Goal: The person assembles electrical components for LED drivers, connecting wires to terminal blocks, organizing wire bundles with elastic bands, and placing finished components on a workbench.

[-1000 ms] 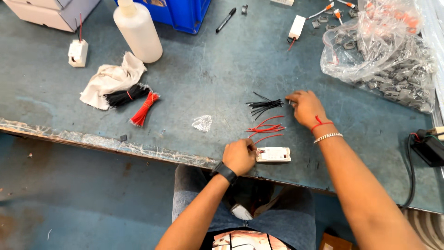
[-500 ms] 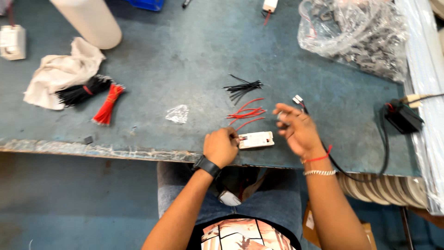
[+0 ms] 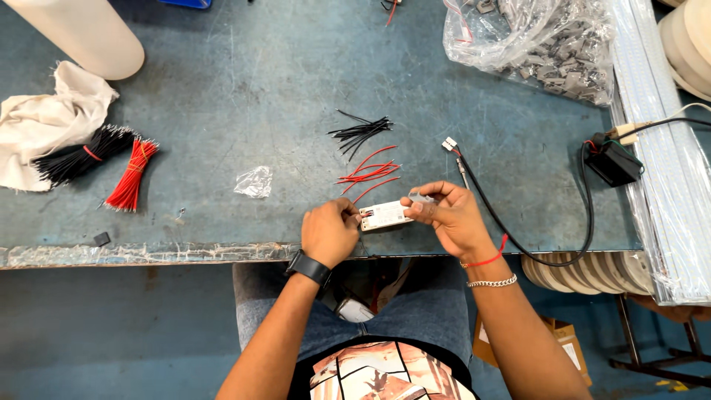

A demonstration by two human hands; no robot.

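Pinching a small white box (image 3: 386, 215) between both hands' fingers, left hand (image 3: 328, 232) and right hand (image 3: 448, 217) risked dropping it off the tabletop (image 3: 222, 126) edge.

Blue-grey workbench (image 3: 244, 89) with wire bundles (image 3: 129, 176)

Both hands (image 3: 392, 222) raised together, fingers pinched

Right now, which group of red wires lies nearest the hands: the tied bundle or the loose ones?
The loose red wires, spread just above the white module held in both hands; the tied red bundle lies far left by the cloth.
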